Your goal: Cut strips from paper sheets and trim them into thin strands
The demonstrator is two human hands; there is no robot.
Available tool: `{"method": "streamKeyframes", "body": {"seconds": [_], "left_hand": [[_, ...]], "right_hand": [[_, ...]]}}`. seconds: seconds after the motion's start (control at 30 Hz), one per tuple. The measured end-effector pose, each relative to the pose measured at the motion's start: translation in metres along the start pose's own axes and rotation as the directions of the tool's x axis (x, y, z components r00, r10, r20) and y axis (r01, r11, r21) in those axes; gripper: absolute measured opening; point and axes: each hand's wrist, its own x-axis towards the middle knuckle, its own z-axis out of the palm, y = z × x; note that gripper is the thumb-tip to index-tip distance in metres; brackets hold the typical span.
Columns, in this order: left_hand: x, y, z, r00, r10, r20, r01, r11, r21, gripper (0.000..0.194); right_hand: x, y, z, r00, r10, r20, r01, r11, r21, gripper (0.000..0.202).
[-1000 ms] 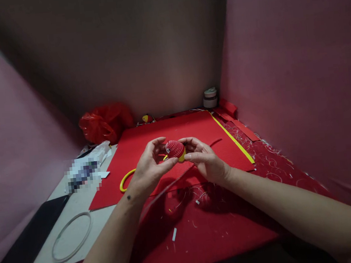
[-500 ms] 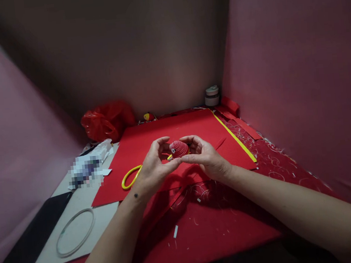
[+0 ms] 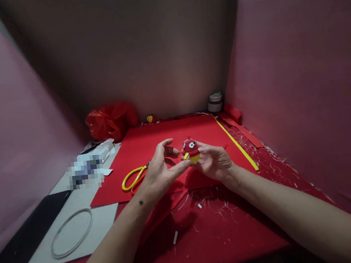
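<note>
A small red toy bird [image 3: 191, 147] with white eyes, a yellow beak and a yellow belly is held upright above a red ribbed sheet [image 3: 169, 128]. Fingers and thumb of my right hand [image 3: 214, 160] grip it from the right. On the other side, my left hand [image 3: 160, 168] is open, its fingers curved and apart from the thumb. That thumb's tip reaches the bird near the beak; whether it touches I cannot tell. Yellow-handled scissors [image 3: 126, 188] lie on the sheet beside my left hand, their blades mostly hidden behind it.
A red plastic bag [image 3: 109, 119], a second red-and-yellow toy [image 3: 151, 119] and a lidded jar [image 3: 215, 103] stand at the back. On the left lie a clear ring [image 3: 72, 234] and a black flat object [image 3: 33, 232]. A yellow strip [image 3: 237, 144] edges the sheet.
The bird has turned so its eyes and beak face me, upright with its yellow belly down. My left fingers have come away from it, while my right hand keeps hold.
</note>
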Motion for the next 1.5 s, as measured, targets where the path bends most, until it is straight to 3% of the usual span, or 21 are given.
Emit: {"method": "streamKeyframes", "body": {"seconds": [0.2,0.37,0.67,1.03,1.5], "left_hand": [[-0.001,0.014,-0.006,0.994,-0.078,-0.072,0.068,0.988,-0.141,0.052],[0.0,0.015,-0.008,0.985,-0.127,-0.119,0.113,0.987,-0.115,0.045],[0.005,0.001,-0.009,0.991,-0.045,-0.125,0.028,0.99,-0.138,0.039],[-0.002,0.01,-0.008,0.994,0.039,-0.099,-0.052,0.99,-0.132,0.017],[0.0,0.011,-0.008,0.983,-0.045,-0.18,0.034,0.997,-0.062,0.016]], "right_hand": [[-0.001,-0.002,-0.001,0.991,0.096,0.098,-0.099,0.995,0.022,0.033],[-0.002,-0.001,-0.003,0.983,0.127,0.132,-0.133,0.99,0.043,0.039],[-0.002,0.001,-0.005,0.971,0.167,0.171,-0.18,0.982,0.064,0.039],[-0.001,0.008,-0.009,0.952,0.212,0.218,-0.231,0.971,0.061,0.047],[-0.003,0.008,-0.007,0.954,0.21,0.216,-0.229,0.971,0.068,0.044]]}}
